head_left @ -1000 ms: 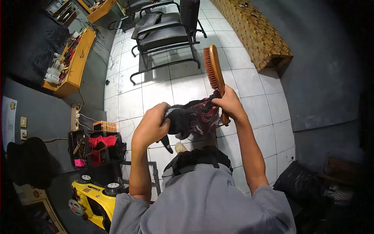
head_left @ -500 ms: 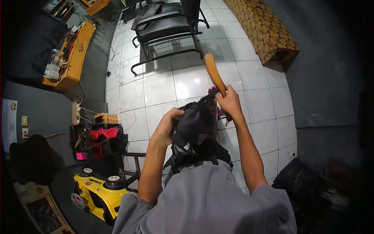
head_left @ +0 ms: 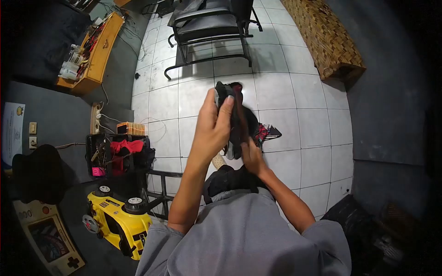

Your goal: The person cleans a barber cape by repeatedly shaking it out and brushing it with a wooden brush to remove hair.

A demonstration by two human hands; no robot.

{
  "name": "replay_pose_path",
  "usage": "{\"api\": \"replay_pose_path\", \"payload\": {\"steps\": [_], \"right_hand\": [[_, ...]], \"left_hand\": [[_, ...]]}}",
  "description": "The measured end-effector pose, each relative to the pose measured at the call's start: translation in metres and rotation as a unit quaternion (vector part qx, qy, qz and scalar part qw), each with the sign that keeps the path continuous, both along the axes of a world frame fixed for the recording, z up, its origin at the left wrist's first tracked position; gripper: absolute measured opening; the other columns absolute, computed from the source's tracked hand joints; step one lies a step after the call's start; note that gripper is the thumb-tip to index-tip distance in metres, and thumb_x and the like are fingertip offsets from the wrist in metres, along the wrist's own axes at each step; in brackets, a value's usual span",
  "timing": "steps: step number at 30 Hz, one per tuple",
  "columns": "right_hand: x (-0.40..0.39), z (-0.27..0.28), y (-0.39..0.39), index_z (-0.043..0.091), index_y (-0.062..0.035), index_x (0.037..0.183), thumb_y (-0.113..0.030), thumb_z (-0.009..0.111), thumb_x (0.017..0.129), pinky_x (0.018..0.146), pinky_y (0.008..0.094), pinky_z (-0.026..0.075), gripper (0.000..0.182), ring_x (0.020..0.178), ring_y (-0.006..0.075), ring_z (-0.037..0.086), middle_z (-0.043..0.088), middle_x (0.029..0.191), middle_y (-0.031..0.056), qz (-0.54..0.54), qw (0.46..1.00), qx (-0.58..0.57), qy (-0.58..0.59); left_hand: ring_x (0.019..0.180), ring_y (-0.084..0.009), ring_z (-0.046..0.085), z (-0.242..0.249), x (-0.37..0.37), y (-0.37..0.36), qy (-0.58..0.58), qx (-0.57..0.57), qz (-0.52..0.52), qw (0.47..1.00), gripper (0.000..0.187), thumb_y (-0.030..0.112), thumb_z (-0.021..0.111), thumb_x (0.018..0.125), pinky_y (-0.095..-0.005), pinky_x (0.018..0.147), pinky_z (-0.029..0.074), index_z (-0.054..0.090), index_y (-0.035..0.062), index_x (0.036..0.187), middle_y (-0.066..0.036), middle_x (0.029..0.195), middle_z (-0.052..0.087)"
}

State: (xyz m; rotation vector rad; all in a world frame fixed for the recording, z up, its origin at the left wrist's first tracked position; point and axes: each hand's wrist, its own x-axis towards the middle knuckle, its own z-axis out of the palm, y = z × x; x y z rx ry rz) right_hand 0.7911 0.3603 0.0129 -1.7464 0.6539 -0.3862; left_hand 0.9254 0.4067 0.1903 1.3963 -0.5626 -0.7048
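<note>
My left hand (head_left: pixel 216 122), raised in front of me, is closed around the upper left side of a black item with grey edges (head_left: pixel 233 131), long and shoe-like in outline. The thumb presses on its face and the fingers wrap behind. Lower down, my right hand (head_left: pixel 252 158) meets the item's right side, fingers pointing up and bent in. From these fingers a curved brown wooden-looking piece (head_left: pixel 242 120) runs up along the black item, smeared by motion. Behind them, a red and black thing (head_left: pixel 263 132) with thin dark bars shows low over the floor.
A black metal-framed chair (head_left: pixel 209 34) stands ahead on white tiles (head_left: pixel 285 124). To my left are a black crate with red cloth (head_left: pixel 126 147), a yellow toy car (head_left: pixel 120 221) and a dark metal frame (head_left: pixel 161 186). A woven box (head_left: pixel 327 39) lies along the right wall.
My left hand has risen with the black item, which now stands upright. My right hand has moved down and left, and the brown piece went from jutting forward to lying along the item.
</note>
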Motion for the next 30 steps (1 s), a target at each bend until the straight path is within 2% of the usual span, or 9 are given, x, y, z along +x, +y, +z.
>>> {"api": "replay_pose_path", "payload": {"steps": [4,10,12,15,18,19,22,25,30], "right_hand": [[-0.082,-0.167,-0.018,0.054,-0.004,0.108,-0.033,0.041,0.09,0.075,0.049,0.046,0.037,0.087,0.0421,0.057,0.059,0.091,0.027,0.199,0.871,-0.073,0.443],[-0.135,-0.168,-0.043,0.06,0.0011,0.094,-0.028,0.038,0.088,0.076,0.0485,0.046,0.038,0.087,0.042,0.058,0.059,0.089,0.0285,0.029,0.864,0.036,0.501],[-0.121,-0.179,-0.046,0.057,-0.0014,0.092,-0.025,0.039,0.089,0.056,0.0406,0.048,0.03,0.063,0.0302,0.061,0.06,0.073,0.0158,-0.1,0.934,0.025,0.342],[-0.042,-0.023,-0.032,0.043,-0.0069,0.094,-0.029,0.036,0.095,0.039,0.0177,0.025,0.023,0.046,0.0027,0.031,0.033,0.06,-0.0033,-0.154,0.924,0.345,-0.065],[-0.002,0.048,-0.016,0.041,-0.0046,0.101,-0.021,0.034,0.096,0.044,0.0212,0.031,0.019,0.05,0.005,0.032,0.036,0.063,-0.0013,-0.049,0.938,0.279,-0.201],[0.004,0.049,-0.011,0.04,-0.002,0.103,-0.02,0.038,0.094,0.047,0.0275,0.038,0.02,0.054,0.014,0.047,0.047,0.067,0.0066,-0.026,0.992,0.051,-0.116],[0.021,0.033,-0.003,0.039,-0.0007,0.105,-0.017,0.042,0.092,0.053,0.0407,0.043,0.021,0.064,0.0337,0.058,0.056,0.072,0.0199,0.009,0.99,0.025,-0.141],[0.017,-0.045,-0.004,0.039,-0.0051,0.108,-0.021,0.038,0.091,0.064,0.0551,0.04,0.023,0.073,0.0474,0.054,0.056,0.073,0.0293,0.077,0.986,-0.103,0.104],[-0.083,-0.183,-0.022,0.058,0.0007,0.08,-0.025,0.039,0.087,0.069,0.049,0.048,0.032,0.075,0.0414,0.06,0.061,0.08,0.0258,0.123,0.891,-0.157,0.409]], "left_hand": [[0.081,-0.0062,0.054,0.025,0.01,0.013,0.021,-0.074,0.004,0.997,0.021,0.013,0.048,0.092,-0.0205,0.072,0.045,0.049,0.0008,0.108,-0.002,0.092,0.057],[0.091,-0.0105,0.056,0.02,0.013,0.037,0.072,-0.096,0.063,0.991,0.024,0.013,0.047,0.091,-0.0222,0.08,0.044,0.049,-0.0005,0.112,-0.006,0.1,0.058],[0.087,-0.008,0.054,0.013,0.009,0.039,0.043,-0.042,0.066,0.996,0.022,0.014,0.047,0.091,-0.0205,0.077,0.043,0.05,0.0,0.108,-0.004,0.096,0.057],[0.079,-0.0052,0.05,0.007,0.006,0.04,-0.028,0.045,0.011,0.999,0.019,0.015,0.047,0.092,-0.0185,0.072,0.042,0.05,0.0003,0.104,-0.001,0.089,0.055],[0.079,-0.0049,0.049,0.017,0.001,0.038,-0.13,0.108,0.004,0.986,0.018,0.014,0.047,0.092,-0.0186,0.071,0.042,0.05,-0.0003,0.103,-0.001,0.089,0.055],[0.082,-0.0063,0.051,0.027,-0.003,0.038,-0.087,0.082,-0.016,0.993,0.021,0.013,0.048,0.092,-0.0195,0.074,0.042,0.049,-0.0014,0.107,-0.003,0.093,0.056],[0.09,-0.0098,0.053,0.054,-0.017,0.04,-0.067,-0.003,0.0,0.998,0.029,0.012,0.05,0.091,-0.0216,0.08,0.042,0.046,-0.003,0.116,-0.006,0.101,0.056],[0.083,-0.0066,0.049,0.074,-0.02,0.045,-0.153,-0.133,0.112,0.973,0.024,0.012,0.051,0.09,-0.0185,0.074,0.04,0.049,-0.0026,0.108,-0.002,0.092,0.055],[0.092,-0.0166,0.057,0.058,-0.009,0.082,-0.051,-0.234,0.25,0.938,0.031,0.013,0.05,0.09,-0.03,0.085,0.044,0.046,-0.002,0.117,-0.012,0.105,0.057]]}}
